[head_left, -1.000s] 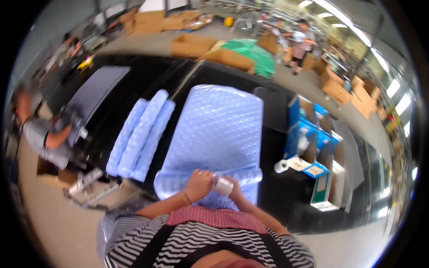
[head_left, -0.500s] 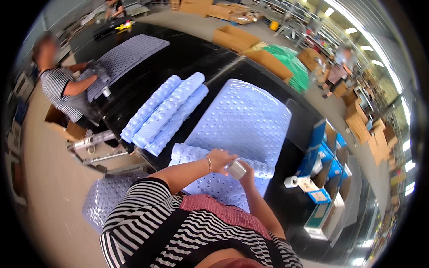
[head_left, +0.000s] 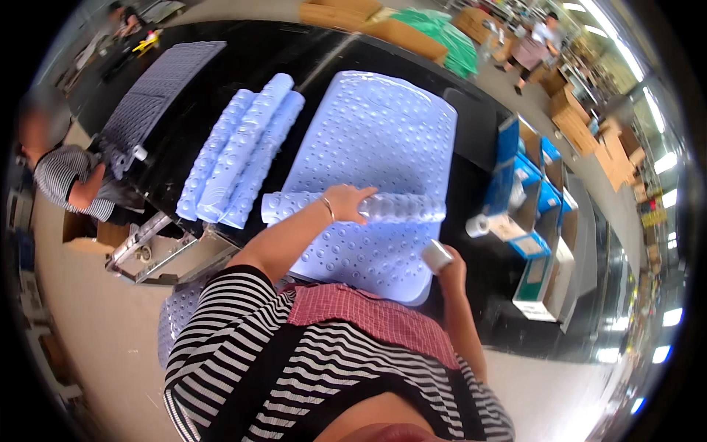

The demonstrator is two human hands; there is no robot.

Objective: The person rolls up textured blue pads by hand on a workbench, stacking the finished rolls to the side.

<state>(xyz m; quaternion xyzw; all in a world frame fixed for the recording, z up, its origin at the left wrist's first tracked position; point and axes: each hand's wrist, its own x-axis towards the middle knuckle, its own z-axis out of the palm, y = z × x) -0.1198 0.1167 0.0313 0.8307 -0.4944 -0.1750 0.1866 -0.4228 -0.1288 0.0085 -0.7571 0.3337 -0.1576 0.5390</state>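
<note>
A light blue bath mat with bubble-like bumps (head_left: 375,125) lies flat before me. Across it lies a rolled part (head_left: 287,205) of the same bumpy material; whether it is a separate mat I cannot tell. My left hand (head_left: 349,204) grips this roll near its middle, thumb and fingers astride it. A shiny, see-through-looking band shows on the roll just right of those fingers. Off the mat's near right corner, my right hand (head_left: 453,272) is closed around a small greyish-white roll (head_left: 437,255), perhaps tape.
Several rolled blue mats (head_left: 239,155) are stacked at left on the black table (head_left: 324,55). At right stand blue and white cartons (head_left: 526,214) beside a white roll (head_left: 477,225). A co-worker (head_left: 70,173) stands at far left by a greyish mat (head_left: 162,88). Another person (head_left: 534,51) is beyond the table.
My right hand has moved away from my left, rightward and nearer my body, carrying the small roll. My left hand stays on the rolled mat. The whole view has shifted.
</note>
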